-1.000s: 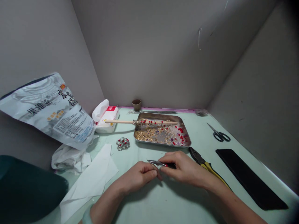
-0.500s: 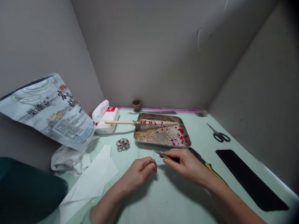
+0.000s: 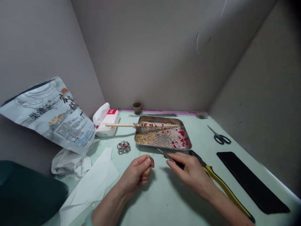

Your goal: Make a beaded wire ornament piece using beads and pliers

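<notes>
Right hand grips our little pliers, tips aimed far-left at the thin wire pinched in our closed left hand, just apart.

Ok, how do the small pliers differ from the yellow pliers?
The small pliers are held in the right hand; the yellow pliers lie flat beside that hand. The small pliers are slim with a fine pointed nose; the yellow pliers are longer and heavier. The small pliers show red at the grip, the yellow pliers yellow and black. Both point toward the tray.
</notes>
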Tool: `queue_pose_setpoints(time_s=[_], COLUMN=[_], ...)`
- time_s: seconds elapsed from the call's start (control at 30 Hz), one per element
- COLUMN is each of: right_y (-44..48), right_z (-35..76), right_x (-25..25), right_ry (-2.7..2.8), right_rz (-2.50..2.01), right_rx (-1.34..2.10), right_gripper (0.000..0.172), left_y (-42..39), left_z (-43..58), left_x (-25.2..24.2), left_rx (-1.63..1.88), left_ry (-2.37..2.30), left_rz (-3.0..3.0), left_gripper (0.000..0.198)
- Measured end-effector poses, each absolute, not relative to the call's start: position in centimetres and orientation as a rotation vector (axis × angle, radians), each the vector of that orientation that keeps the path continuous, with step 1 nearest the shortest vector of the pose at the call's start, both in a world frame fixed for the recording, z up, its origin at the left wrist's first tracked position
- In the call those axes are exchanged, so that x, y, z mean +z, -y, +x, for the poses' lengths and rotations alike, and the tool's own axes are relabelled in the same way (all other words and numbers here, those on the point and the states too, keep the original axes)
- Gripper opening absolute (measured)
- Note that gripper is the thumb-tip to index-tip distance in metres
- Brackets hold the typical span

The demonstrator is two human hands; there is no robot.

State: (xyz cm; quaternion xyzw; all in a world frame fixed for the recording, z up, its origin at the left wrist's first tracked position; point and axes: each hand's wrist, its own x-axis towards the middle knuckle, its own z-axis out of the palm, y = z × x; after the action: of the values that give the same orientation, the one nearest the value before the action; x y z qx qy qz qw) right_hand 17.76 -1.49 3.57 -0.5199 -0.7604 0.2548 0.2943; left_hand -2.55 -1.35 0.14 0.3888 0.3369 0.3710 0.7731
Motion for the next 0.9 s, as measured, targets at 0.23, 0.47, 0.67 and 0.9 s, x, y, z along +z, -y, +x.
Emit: queue_pose_setpoints(time_s=[0.23,0.47,0.67,0.9], right_y=[2.8,4.0,4.0,4.1], right_z=[17.4,16.7,16.6,16.8], right_x=[2.0,1.0,1.5,2.5], right_ry=[2.026,1.953,1.848,1.879], right_rz=[-1.380,-1.397,-1.412,-1.400], right_rx=[0.438,0.568,0.843,0.965], right_gripper=[0.026,0.027,0.027,0.025], left_y=[1.1,1.3,1.4,1.2], left_z=[-2.6,-2.0,-2.1,-2.2], left_x=[0.0,0.1,0.1,0.2], left_rx=[0.872,0.961,1.014,0.985], left_ry=[-0.742,-0.848,-0.871,-0.856], left_rz=[0.757,0.832,0.969,0.931], left_gripper=[0.026,0.030,0.033,0.029])
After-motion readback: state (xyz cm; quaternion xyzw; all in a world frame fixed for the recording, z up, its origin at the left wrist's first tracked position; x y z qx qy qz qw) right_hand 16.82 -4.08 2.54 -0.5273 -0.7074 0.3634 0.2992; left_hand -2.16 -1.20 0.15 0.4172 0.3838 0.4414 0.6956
